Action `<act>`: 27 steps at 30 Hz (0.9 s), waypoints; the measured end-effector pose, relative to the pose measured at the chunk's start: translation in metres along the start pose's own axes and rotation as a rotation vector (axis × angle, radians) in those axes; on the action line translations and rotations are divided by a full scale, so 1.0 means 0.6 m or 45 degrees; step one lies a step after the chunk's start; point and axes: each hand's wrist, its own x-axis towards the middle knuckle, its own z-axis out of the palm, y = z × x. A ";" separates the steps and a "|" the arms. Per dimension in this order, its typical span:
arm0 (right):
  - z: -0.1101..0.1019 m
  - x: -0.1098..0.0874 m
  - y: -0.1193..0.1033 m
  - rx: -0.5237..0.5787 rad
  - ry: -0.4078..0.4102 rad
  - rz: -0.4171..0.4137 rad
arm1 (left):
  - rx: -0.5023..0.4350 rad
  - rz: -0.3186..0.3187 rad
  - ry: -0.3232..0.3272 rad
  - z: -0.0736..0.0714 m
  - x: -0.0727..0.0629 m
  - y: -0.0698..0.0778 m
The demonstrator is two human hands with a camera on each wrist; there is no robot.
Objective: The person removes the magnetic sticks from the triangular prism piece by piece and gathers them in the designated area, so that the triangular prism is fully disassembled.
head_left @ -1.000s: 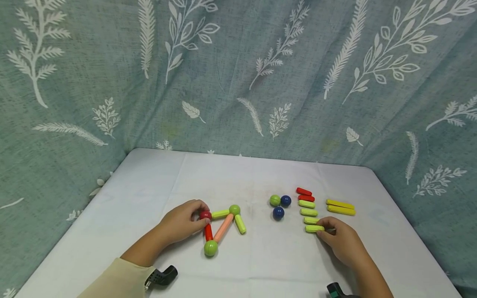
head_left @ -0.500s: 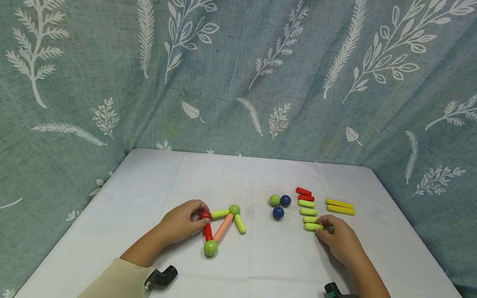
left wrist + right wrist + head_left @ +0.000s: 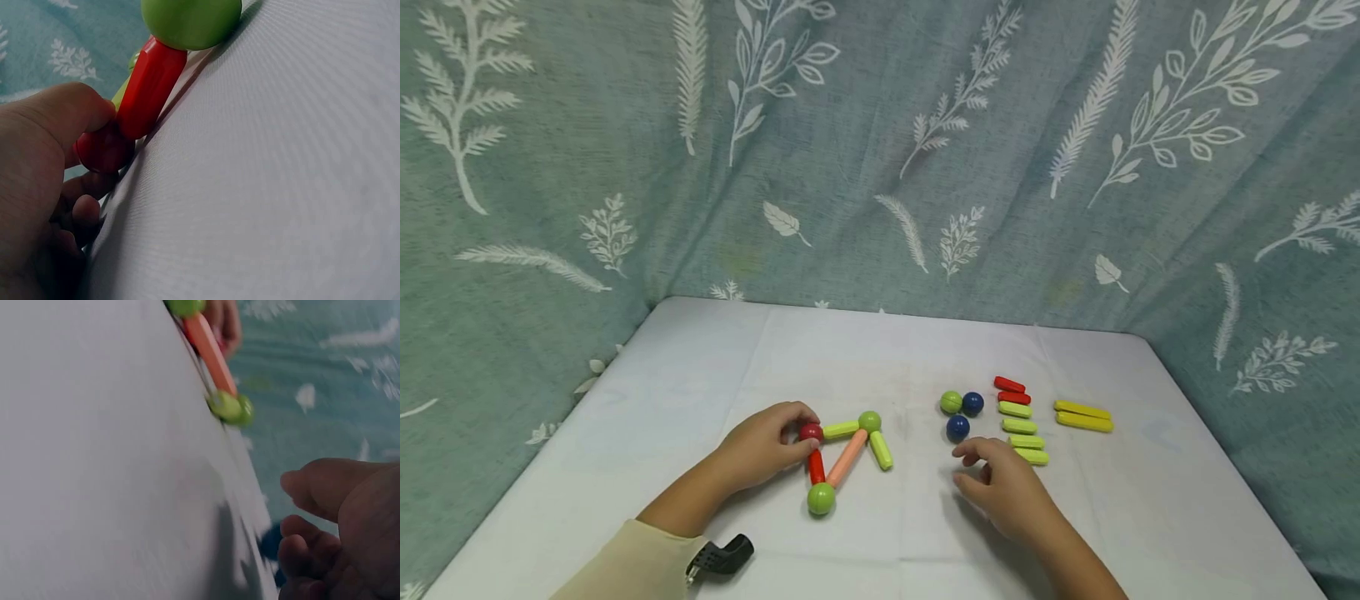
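My left hand point(image 3: 765, 447) pinches a red ball point(image 3: 811, 432) between thumb and fingers. The ball is one corner of a flat shape on the table. From it a red rod point(image 3: 816, 467) runs to a near green ball point(image 3: 822, 498), and a lime rod point(image 3: 841, 430) runs to a far green ball point(image 3: 870, 422). An orange rod point(image 3: 847, 458) links the two green balls, and another lime rod point(image 3: 881, 450) sticks out from the far one. My right hand point(image 3: 1006, 492), holding nothing, hovers over the table just in front of a blue ball point(image 3: 957, 428), its thumb and fingers apart.
Another blue ball point(image 3: 973, 404) and a loose green ball point(image 3: 951, 402) lie behind. A column of short lime rods point(image 3: 1019, 426) and red rods point(image 3: 1010, 384) stands to their right, with two yellow rods point(image 3: 1083, 416) farther right. Patterned cloth point(image 3: 850, 167) rises beyond the white table point(image 3: 700, 350).
My right hand has let go of the nearest lime rod in the column and moved left, toward the blue ball. The left hand keeps its grip on the red ball.
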 end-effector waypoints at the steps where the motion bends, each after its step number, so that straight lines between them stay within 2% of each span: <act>1: 0.007 -0.001 -0.010 -0.001 -0.045 -0.030 | 0.000 0.002 0.000 0.000 0.000 0.000; 6: 0.036 0.003 -0.052 -0.033 -0.209 -0.120 | 0.001 -0.001 -0.006 -0.001 0.000 0.000; 9: 0.054 0.012 -0.073 -0.052 -0.228 -0.150 | 0.004 -0.010 -0.001 0.000 0.000 0.001; 13: 0.078 0.027 -0.090 -0.051 -0.162 -0.166 | -0.003 0.002 -0.002 0.002 -0.001 0.003; 16: 0.091 0.039 -0.098 -0.063 -0.105 -0.131 | -0.003 0.015 -0.003 0.003 -0.002 0.004; 22: 0.107 0.052 -0.108 -0.106 -0.056 -0.076 | 0.015 0.012 0.009 -0.001 -0.003 0.003; 27: 0.108 0.052 -0.106 0.039 0.047 -0.002 | 0.003 0.012 -0.003 -0.002 -0.005 0.001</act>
